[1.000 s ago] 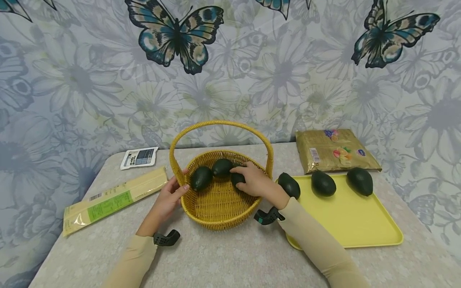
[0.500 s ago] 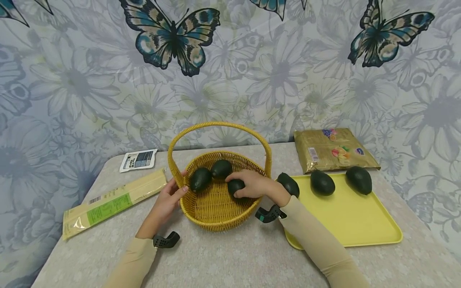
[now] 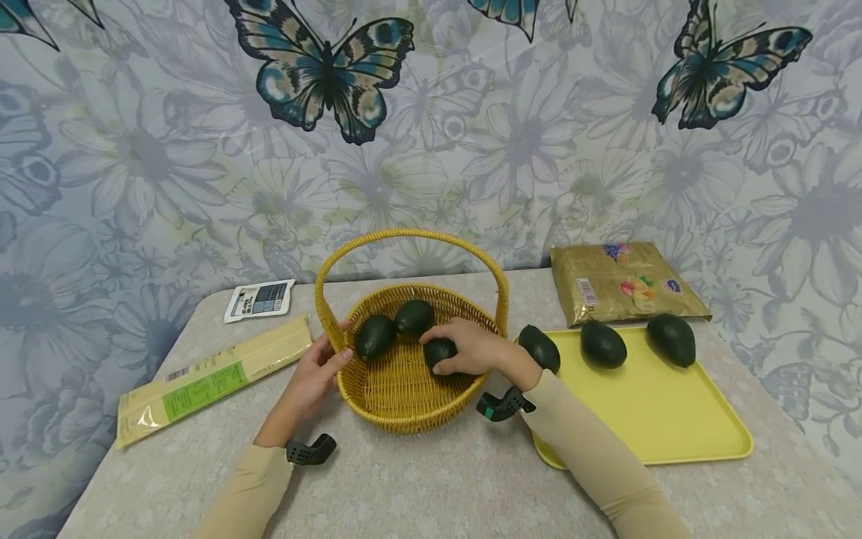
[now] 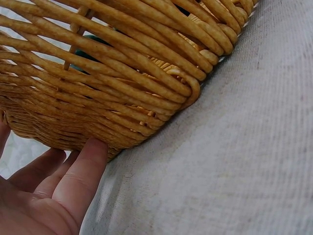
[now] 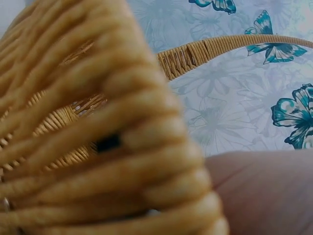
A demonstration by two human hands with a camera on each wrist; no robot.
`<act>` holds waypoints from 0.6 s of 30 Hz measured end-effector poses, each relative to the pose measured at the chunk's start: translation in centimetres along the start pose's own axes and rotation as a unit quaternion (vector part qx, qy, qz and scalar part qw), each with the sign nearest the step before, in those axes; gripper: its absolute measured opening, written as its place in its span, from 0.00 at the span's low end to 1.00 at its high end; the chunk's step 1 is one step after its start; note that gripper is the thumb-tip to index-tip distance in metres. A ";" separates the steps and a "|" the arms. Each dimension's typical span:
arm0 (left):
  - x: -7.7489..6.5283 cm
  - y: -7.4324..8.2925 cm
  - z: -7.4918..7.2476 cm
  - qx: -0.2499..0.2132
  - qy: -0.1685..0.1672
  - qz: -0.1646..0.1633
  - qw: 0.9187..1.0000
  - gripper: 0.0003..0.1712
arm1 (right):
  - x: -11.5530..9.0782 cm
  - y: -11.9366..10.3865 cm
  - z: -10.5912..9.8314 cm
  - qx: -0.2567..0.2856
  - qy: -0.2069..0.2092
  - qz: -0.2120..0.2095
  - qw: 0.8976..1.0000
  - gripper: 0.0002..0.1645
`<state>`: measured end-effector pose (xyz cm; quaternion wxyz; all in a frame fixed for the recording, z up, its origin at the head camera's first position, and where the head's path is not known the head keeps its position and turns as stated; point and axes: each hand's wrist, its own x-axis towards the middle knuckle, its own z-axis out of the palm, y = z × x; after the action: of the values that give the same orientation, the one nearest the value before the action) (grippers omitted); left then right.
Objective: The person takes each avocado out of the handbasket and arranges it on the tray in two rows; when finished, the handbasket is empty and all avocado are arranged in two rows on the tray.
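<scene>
A yellow wicker basket (image 3: 397, 397) with a tall arched handle stands mid-table. My left hand (image 3: 315, 380) holds its left side, thumb at the rim by the handle's foot; the left wrist view has the fingers (image 4: 83, 171) against the woven outer wall (image 4: 127, 83). Inside the basket, my right hand (image 3: 474, 348) grips a dark green avocado (image 3: 439, 355), fingers over its top and thumb at its near side. Two more avocados, one at the left (image 3: 376, 337) and one at the back (image 3: 414, 317), lie beside it. In the right wrist view the basket's wall (image 5: 98, 112) hides the fingers.
On the right is a yellow tray (image 3: 673, 419); three avocados lie along its far side, the leftmost avocado (image 3: 540, 349) at its corner. Behind it lies a gold packet (image 3: 626, 284). A long flat packet (image 3: 215, 378) and a small white pouch (image 3: 259, 300) lie on the left.
My right hand and the avocado in it have shifted slightly left and nearer within the basket, mostly in the first half second. The left hand has kept its hold.
</scene>
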<state>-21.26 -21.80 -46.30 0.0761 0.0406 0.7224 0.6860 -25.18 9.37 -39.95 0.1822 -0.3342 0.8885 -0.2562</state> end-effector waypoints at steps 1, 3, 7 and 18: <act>0.0 0.0 0.0 0.000 0.000 0.000 1.000 0.36 | 0.0 0.0 0.0 -0.002 0.001 -0.002 1.000 0.30; 0.0 0.0 0.0 0.001 -0.001 0.000 1.000 0.36 | 0.0 -0.1 0.1 -0.003 0.004 -0.004 1.000 0.31; -0.1 0.0 0.0 0.007 0.001 0.001 1.000 0.36 | 0.0 -0.2 0.2 -0.002 0.009 -0.011 1.000 0.31; -0.1 0.1 0.0 0.008 0.002 -0.003 1.000 0.36 | 0.0 0.0 0.3 -0.007 0.016 -0.027 0.999 0.31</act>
<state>-21.19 -21.84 -46.23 0.0765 0.0379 0.7281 0.6801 -25.03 9.33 -40.19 0.1591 -0.3549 0.8837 -0.2602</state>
